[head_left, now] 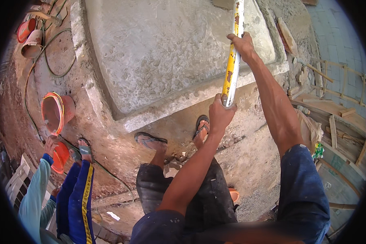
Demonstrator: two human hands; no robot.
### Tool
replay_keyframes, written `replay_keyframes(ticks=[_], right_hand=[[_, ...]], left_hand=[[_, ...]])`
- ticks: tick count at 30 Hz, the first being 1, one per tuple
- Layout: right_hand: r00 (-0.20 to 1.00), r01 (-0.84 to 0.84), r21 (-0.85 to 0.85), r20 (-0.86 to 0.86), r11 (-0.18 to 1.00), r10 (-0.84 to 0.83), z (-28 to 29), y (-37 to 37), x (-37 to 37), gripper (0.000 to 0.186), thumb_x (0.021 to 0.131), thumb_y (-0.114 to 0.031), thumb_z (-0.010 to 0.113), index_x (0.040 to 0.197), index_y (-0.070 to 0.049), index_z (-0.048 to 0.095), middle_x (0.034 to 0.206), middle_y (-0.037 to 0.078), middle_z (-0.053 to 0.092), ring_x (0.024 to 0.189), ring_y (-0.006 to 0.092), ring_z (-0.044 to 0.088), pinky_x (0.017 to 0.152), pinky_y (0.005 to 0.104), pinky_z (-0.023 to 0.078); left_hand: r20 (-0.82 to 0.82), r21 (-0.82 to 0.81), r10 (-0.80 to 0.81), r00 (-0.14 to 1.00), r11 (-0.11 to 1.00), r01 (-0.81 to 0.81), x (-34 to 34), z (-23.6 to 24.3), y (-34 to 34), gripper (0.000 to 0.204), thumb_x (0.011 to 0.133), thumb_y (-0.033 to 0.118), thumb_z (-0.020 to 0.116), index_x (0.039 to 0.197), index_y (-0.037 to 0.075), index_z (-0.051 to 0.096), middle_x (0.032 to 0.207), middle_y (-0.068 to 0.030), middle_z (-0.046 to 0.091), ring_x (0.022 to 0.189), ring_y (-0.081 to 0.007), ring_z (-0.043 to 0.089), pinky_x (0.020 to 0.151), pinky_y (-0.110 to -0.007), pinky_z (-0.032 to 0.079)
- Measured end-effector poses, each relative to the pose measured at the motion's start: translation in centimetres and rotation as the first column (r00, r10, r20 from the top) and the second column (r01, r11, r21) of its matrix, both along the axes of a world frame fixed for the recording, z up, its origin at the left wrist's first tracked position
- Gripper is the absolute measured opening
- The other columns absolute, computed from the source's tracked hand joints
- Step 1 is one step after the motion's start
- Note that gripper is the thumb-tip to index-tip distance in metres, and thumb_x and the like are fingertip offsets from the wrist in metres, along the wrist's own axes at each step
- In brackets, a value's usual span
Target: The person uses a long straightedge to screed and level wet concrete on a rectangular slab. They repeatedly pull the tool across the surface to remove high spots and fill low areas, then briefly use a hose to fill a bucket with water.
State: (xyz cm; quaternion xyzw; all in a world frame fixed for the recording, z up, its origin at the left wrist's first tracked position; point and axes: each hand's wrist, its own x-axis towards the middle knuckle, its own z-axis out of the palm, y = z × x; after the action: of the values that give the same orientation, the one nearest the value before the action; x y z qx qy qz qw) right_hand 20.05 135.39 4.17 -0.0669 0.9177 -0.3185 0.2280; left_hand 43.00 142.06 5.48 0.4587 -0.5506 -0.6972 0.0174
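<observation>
Both hands are closed round a long pole (230, 67) with chipped yellow and white paint. My left hand (223, 112) grips its near end, just outside the low concrete edge. Farther up, my right hand (242, 45) wraps round the pole with the arm stretched forward. The pole runs out of view at the top, so its far end is hidden. Beneath it lies a grey wet cement surface (162, 53), rough and pitted in the near part and smoother farther off. A raised concrete rim (150, 120) borders it.
On the left, a co-worker's hand (51, 144) is at an orange bucket (60, 157). A larger bucket (69, 110) stands beyond it, with more buckets (32, 45) and a hose (49, 67) farther off. Wooden planks (333, 132) lie at right. My sandalled feet are near the rim.
</observation>
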Motion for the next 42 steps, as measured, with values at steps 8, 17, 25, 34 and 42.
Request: replay_keyframes(ticks=[8,17,25,34,42], right_hand=[[0.880,0.260,-0.024,0.417,0.965,-0.226,-7.9,6.4,10.4,0.066,0.074,-0.028,0.068,0.116,0.021,0.051,0.107,0.032,0.061,0.096,0.0360,0.063,0.083,0.0417,0.050],[0.782,-0.076,-0.160,0.603,0.984,0.158,8.4,12.1,20.2,0.069,0.087,-0.045,0.066,0.128,0.003,0.039,0.084,0.014,0.060,0.057,0.0190,0.060,0.049,0.0316,0.052],[0.813,0.060,0.138,0.568,0.989,-0.128,5.9,40.3,15.6,0.032,0.085,-0.021,0.067,0.108,0.000,0.056,0.082,0.014,0.065,0.060,0.0253,0.065,0.047,0.0389,0.056],[0.821,0.046,0.318,0.528,0.947,-0.218,10.3,56.6,16.7,0.033,0.083,-0.023,0.063,0.099,0.006,0.063,0.080,0.020,0.066,0.065,0.0304,0.065,0.057,0.0429,0.054],[0.920,-0.175,0.066,0.367,0.982,0.139,8.6,51.7,22.5,0.040,0.080,-0.030,0.067,0.102,0.003,0.067,0.086,0.019,0.070,0.078,0.0276,0.067,0.075,0.0414,0.052]], left_hand=[[0.353,-0.058,-0.250,0.902,0.956,0.287,12.0,2.9,-0.1,0.051,0.067,0.026,0.074,0.106,-0.005,0.060,0.086,-0.0235,0.067,0.078,-0.0331,0.068,0.071,-0.040,0.051],[0.564,-0.195,-0.150,0.812,0.931,0.308,15.9,14.3,0.5,0.055,0.065,0.038,0.076,0.106,0.003,0.061,0.095,-0.0225,0.068,0.091,-0.0369,0.066,0.080,-0.047,0.051],[0.581,-0.430,0.120,0.805,0.885,0.178,5.0,16.7,-0.9,0.048,0.063,0.034,0.078,0.104,0.010,0.066,0.108,-0.0121,0.062,0.098,-0.0353,0.064,0.083,-0.047,0.053],[0.544,-0.566,0.224,0.809,0.810,0.156,-8.0,18.9,-0.9,0.036,0.068,0.024,0.075,0.099,0.007,0.067,0.106,-0.0151,0.061,0.095,-0.0351,0.065,0.079,-0.044,0.054],[0.541,-0.602,0.180,0.821,0.765,0.229,-11.1,20.2,-0.7,0.030,0.070,0.021,0.073,0.096,0.006,0.068,0.103,-0.0164,0.065,0.094,-0.0358,0.066,0.078,-0.045,0.054]])
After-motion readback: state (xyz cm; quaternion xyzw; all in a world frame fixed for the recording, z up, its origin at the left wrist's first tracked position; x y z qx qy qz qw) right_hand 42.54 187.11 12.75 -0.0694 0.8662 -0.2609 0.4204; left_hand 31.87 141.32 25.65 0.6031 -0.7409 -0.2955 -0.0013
